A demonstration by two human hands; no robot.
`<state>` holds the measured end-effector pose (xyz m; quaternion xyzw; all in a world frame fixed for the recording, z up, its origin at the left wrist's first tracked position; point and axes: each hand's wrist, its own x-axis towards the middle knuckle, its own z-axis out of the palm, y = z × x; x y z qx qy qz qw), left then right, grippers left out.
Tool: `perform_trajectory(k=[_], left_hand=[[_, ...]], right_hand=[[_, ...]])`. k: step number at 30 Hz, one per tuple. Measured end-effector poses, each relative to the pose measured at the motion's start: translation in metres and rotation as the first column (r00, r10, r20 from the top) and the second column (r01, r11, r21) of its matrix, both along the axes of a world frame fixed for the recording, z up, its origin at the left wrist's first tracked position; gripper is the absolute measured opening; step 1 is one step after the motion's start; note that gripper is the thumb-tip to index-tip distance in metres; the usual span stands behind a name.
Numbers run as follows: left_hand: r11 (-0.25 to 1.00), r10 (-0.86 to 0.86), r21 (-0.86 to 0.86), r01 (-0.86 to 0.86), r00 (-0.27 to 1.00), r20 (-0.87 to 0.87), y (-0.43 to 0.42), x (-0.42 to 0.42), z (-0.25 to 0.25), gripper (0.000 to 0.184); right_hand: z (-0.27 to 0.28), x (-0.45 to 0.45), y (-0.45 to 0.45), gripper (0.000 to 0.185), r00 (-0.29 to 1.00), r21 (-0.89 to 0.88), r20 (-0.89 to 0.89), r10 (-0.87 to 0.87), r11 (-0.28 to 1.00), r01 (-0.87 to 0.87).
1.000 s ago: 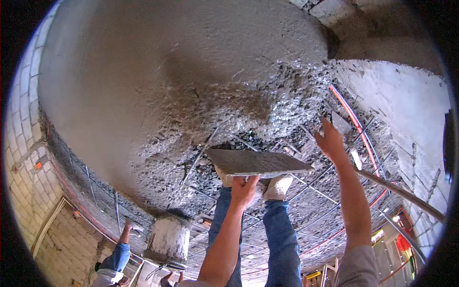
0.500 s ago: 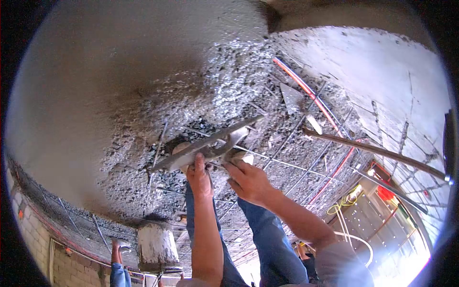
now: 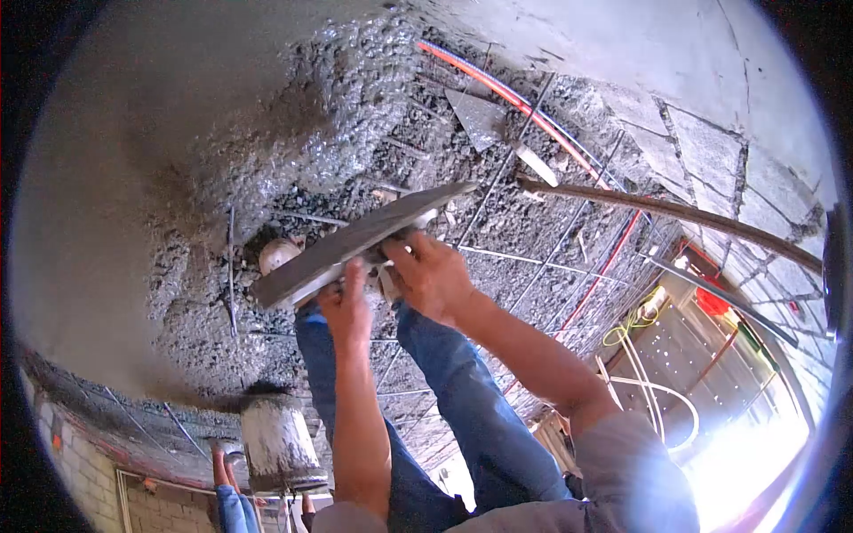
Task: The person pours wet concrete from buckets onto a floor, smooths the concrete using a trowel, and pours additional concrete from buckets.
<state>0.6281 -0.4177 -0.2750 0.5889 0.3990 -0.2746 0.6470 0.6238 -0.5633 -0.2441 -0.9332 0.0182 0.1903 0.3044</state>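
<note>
Holding the board (image 3: 364, 244) tilted above the rough ground (image 3: 191, 311), the left hand (image 3: 348, 306) had its grip closed on the underside, near the lower end. The right hand (image 3: 433, 277) was at the same underside, nearer to the higher end, with its fingers bent; whether this grip was closed around something, I could not tell, because the fingertips were partly hidden. To the left of the board, wet concrete (image 3: 89, 231) was spread smooth. Beyond the board, toward the right, a trowel (image 3: 477, 120) lay near an orange pipe (image 3: 511, 96). A wooden stick (image 3: 675, 211) was to the right of the board, and a stained bucket (image 3: 280, 435) was below it in the view.
</note>
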Motion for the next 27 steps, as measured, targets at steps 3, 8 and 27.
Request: perform_trajectory(k=[3, 8, 27], left_hand=[[0.966, -0.256, 0.072, 0.248, 0.955, 0.149, -0.037, -0.006, 0.030, 0.028], [0.699, -0.645, -0.319, 0.640, 0.757, 0.107, -0.070, -0.050, 0.061, 0.042], [0.914, -0.403, 0.043, 0.403, 0.890, 0.212, 0.015, -0.050, 0.169, 0.047]], right_hand=[[-0.010, -0.023, -0.029, 0.015, 0.996, -0.162, -0.030, 0.081, 0.983, -0.084], [-0.013, -0.081, -0.112, 0.026, 0.981, -0.354, -0.153, -0.117, 0.934, 0.056], [-0.107, -0.160, -0.239, 0.040, 0.865, -0.106, -0.500, 0.032, 0.990, -0.097]])
